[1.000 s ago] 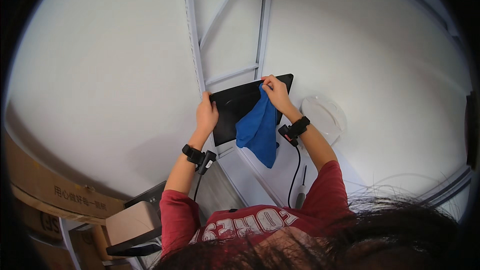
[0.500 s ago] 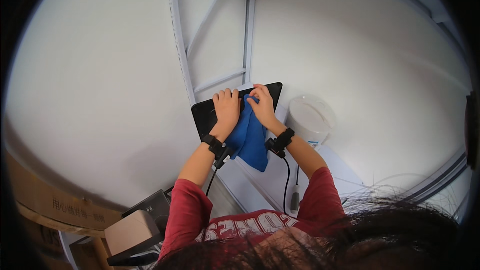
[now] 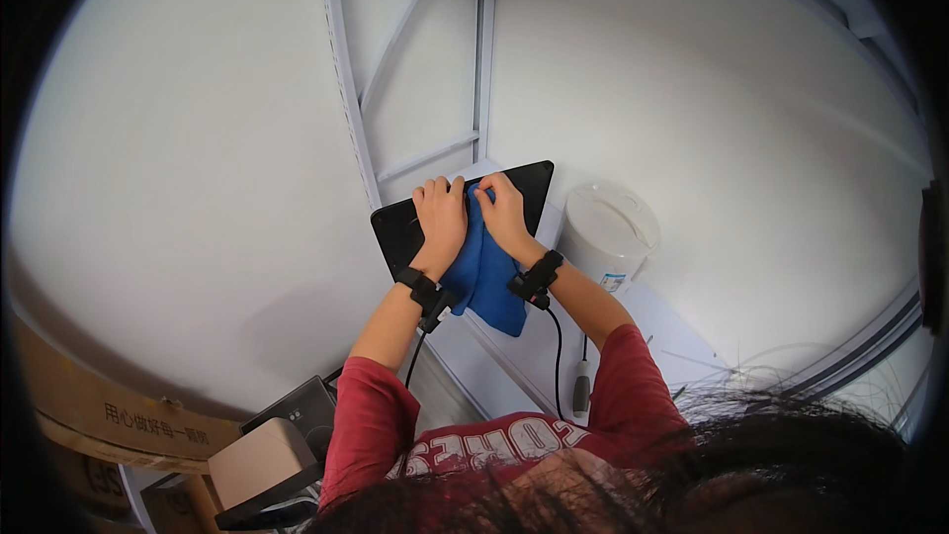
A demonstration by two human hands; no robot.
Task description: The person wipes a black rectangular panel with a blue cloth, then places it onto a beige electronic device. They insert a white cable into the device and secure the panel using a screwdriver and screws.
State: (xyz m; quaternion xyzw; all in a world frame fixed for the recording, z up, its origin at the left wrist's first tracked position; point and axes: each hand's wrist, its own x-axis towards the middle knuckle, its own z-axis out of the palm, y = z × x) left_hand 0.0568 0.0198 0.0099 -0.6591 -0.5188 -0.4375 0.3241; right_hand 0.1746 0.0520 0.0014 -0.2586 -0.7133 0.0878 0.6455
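A flat black panel [image 3: 535, 200] with rounded corners is tilted in front of me. Over its middle hangs a blue cloth [image 3: 497, 292], its upper end near the panel's far edge. My left hand [image 3: 442, 220] lies on the panel left of the cloth, its fingers bent over that far edge. Just to its right, my right hand [image 3: 504, 212] has its fingers curled and pinched on the cloth's upper end. The two hands nearly touch. Both fingertips are partly hidden. Black straps with small cabled devices circle both wrists.
A translucent white bucket [image 3: 605, 227] stands on the white surface [image 3: 657, 331] to the right. Behind the panel rises a white metal frame [image 3: 482, 69] against pale walls. A cardboard box [image 3: 138, 430] and a beige box [image 3: 259, 465] are at the lower left. A grey-handled tool [image 3: 581, 391] is near my right arm.
My right hand has shifted left, closer to my left hand, and its fingers have curled in on the cloth's upper end. The left hand stays on the panel. The view has shifted slightly.
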